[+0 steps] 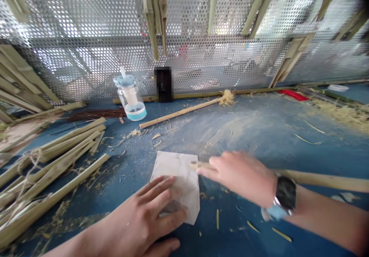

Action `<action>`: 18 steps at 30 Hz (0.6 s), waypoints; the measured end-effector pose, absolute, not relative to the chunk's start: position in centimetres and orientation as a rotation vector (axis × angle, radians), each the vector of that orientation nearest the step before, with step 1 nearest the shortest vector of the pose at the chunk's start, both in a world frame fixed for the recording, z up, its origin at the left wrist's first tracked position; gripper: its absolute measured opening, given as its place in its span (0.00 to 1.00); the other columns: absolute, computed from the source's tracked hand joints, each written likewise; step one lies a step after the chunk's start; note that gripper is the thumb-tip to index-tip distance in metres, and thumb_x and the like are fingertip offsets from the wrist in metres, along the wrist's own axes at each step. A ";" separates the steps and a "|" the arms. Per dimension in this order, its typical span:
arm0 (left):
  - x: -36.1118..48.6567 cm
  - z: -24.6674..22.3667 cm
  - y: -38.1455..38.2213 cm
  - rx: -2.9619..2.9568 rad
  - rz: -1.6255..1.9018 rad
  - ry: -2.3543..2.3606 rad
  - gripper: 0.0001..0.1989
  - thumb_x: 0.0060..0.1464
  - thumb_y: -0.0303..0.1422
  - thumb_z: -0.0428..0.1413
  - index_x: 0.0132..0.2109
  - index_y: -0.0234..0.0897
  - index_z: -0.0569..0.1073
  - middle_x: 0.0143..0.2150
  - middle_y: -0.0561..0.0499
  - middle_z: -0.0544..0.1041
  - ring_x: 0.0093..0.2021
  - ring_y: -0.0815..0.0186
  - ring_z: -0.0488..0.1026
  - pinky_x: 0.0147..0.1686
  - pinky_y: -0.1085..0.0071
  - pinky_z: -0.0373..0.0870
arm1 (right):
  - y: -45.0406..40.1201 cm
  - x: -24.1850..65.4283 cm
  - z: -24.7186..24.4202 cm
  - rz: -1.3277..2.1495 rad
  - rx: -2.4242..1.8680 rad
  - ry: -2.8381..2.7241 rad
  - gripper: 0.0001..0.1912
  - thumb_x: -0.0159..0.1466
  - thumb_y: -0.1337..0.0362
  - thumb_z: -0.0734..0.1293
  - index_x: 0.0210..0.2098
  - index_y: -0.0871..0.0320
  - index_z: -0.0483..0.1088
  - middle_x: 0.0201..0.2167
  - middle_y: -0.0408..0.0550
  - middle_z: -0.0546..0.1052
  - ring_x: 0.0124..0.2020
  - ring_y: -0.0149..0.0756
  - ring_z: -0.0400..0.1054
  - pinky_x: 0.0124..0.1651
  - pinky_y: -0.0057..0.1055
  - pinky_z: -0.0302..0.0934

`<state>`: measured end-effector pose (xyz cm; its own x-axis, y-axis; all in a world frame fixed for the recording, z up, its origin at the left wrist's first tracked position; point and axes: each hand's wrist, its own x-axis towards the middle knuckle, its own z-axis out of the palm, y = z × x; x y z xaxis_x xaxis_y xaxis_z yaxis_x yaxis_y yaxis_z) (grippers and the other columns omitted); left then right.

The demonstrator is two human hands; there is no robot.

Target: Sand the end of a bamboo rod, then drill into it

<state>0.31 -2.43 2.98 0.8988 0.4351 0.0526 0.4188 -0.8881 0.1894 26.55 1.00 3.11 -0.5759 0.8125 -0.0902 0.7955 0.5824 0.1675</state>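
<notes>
We look down on a blue counter (340, 149) dusted with pale sawdust, with a perforated metal screen (219, 60) standing behind it and bamboo strips hanging against the mesh; a tied bundle of bamboo strips (54, 164) lies at the left, bound with loose twine (30, 164); a plastic bottle (129, 97) lies tilted near the screen, and a bamboo stick with a frayed end (184, 110) rests in front of it. Our hands are apart; the left hand (144, 214) lies flat, fingers spread, on a creased white sheet (181, 168) near the counter's front edge; the right hand (239, 178), wearing a smartwatch (285, 193), closes around a long bamboo strip (323, 180), whose narrow tip reaches the sheet's right edge. The strip looks light, stiff and splintery, and its tip may be fragile; we would take hold of it well back from that tip. The soft sheet seems likely to slide unless pressed down; thin yellow slivers (217, 218) lie beside it.
</notes>
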 end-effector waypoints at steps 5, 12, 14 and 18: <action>0.4 3.2 -2.6 2.914 0.139 0.640 0.18 0.63 0.34 0.51 0.59 0.42 0.70 0.58 0.44 0.72 0.63 0.52 0.66 0.63 0.52 0.62 | -0.8 25.7 2.7 -0.058 1.339 2.708 0.29 0.68 0.42 0.55 0.28 0.54 0.74 0.20 0.47 0.76 0.20 0.36 0.70 0.22 0.31 0.39; 0.3 3.1 -2.7 2.915 0.181 0.659 0.16 0.63 0.35 0.51 0.56 0.42 0.72 0.59 0.44 0.72 0.64 0.51 0.64 0.63 0.54 0.64 | 1.8 26.6 3.2 0.179 1.435 2.538 0.22 0.72 0.52 0.54 0.38 0.55 0.76 0.24 0.49 0.76 0.24 0.37 0.72 0.23 0.29 0.47; 0.5 3.3 -2.7 2.935 0.202 0.647 0.15 0.64 0.36 0.51 0.55 0.41 0.73 0.58 0.43 0.72 0.62 0.52 0.67 0.63 0.54 0.64 | 0.4 26.0 3.5 0.130 1.315 2.555 0.19 0.72 0.54 0.55 0.42 0.51 0.76 0.26 0.48 0.77 0.25 0.38 0.73 0.23 0.29 0.49; 0.5 3.4 -2.8 2.959 0.238 0.634 0.14 0.64 0.35 0.51 0.55 0.41 0.73 0.57 0.43 0.73 0.63 0.52 0.66 0.63 0.55 0.63 | 0.1 26.4 4.4 0.152 1.333 2.532 0.19 0.73 0.56 0.55 0.43 0.51 0.76 0.27 0.47 0.77 0.24 0.34 0.72 0.24 0.28 0.48</action>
